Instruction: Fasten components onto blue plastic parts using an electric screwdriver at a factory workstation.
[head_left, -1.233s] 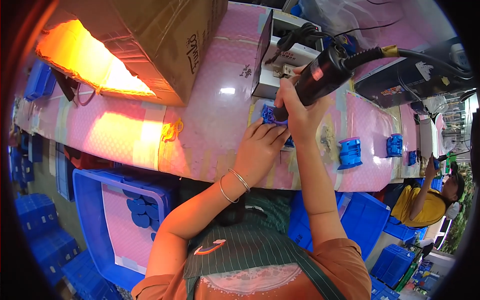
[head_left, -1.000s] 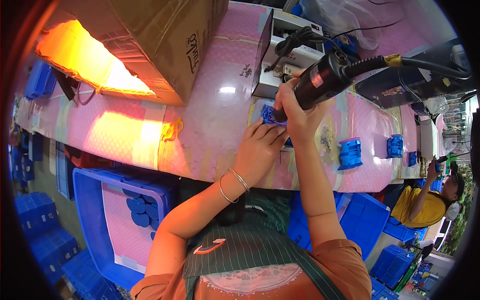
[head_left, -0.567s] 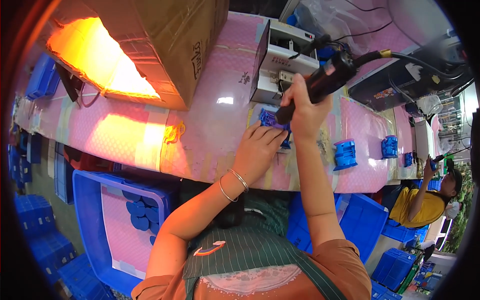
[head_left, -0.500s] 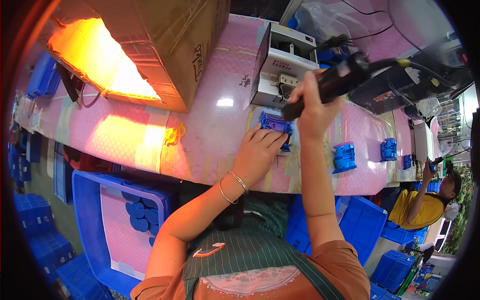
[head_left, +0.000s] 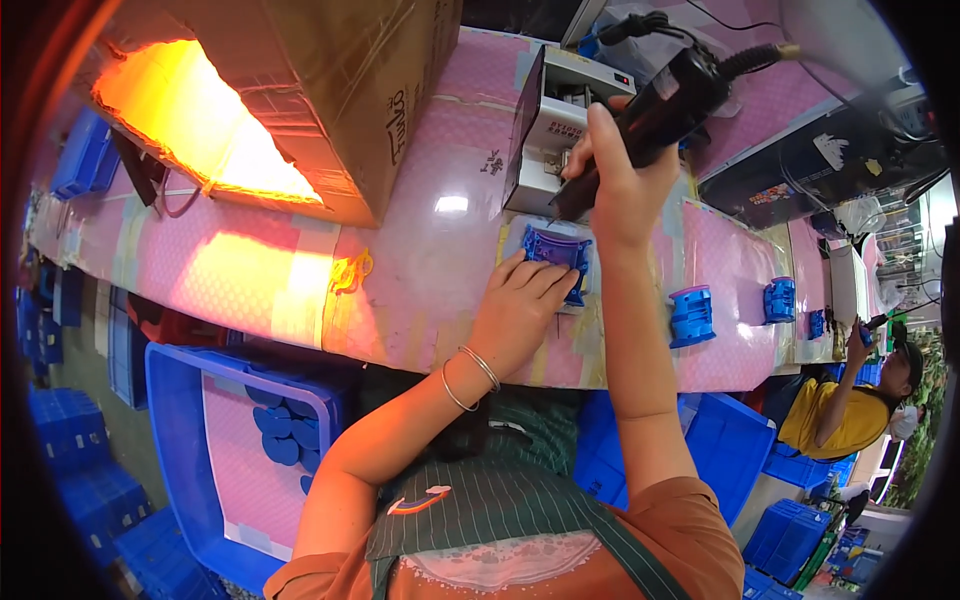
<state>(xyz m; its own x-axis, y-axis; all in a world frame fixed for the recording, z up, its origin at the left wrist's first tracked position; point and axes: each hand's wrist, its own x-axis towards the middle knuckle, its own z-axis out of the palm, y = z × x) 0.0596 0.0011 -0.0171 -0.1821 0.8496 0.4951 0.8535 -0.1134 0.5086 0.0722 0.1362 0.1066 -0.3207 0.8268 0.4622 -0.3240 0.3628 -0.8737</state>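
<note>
My left hand lies over a blue plastic part on the bench, its fingers bent round the near side and pinning it down. My right hand grips a black corded electric screwdriver. The tool slants, with its narrow end down and left, above the far side of the blue part and in front of a grey metal screw feeder. Its tip appears apart from the blue part; whether it touches the feeder I cannot tell.
A cardboard box with a glowing orange opening stands at left, near a small yellow piece. More blue parts line the bench rightward. Blue bins stand below. A person in yellow works at far right.
My right hand has risen slightly away from me, and the screwdriver now tilts more steeply, its cord end farther off. My left hand and the blue part have barely moved.
</note>
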